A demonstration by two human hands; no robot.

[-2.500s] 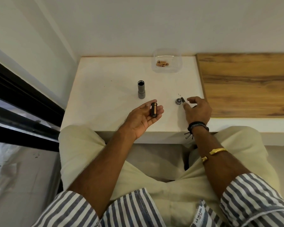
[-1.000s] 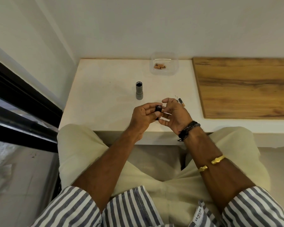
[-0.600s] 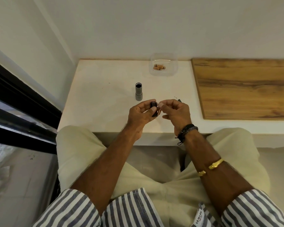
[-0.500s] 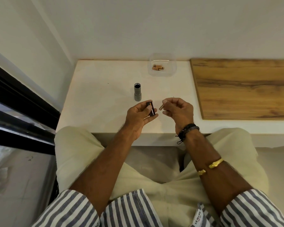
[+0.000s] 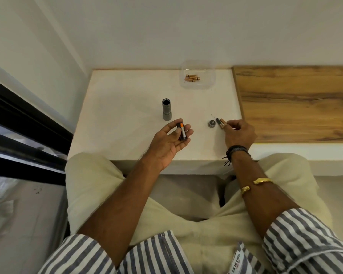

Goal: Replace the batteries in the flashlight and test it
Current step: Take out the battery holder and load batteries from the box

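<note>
You are working in soft, even, slightly warm light. The flashlight (image 5: pixel 166 112) is casting only a faint shadow on the surface (image 5: pixel 117 119), whose front edge is throwing the darkest patch. The wide lens is bowing the window frame (image 5: pixel 24 123) and stretching your sleeves (image 5: pixel 305 240). The far tray (image 5: pixel 211 84) is looking slightly soft.

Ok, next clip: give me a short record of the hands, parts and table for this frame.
left hand: palm up, holds holder
right hand: pinches battery, by cap
cap: lying on table
flashlight: upright on table, open end up, untouched
tub: spare batteries inside
</note>
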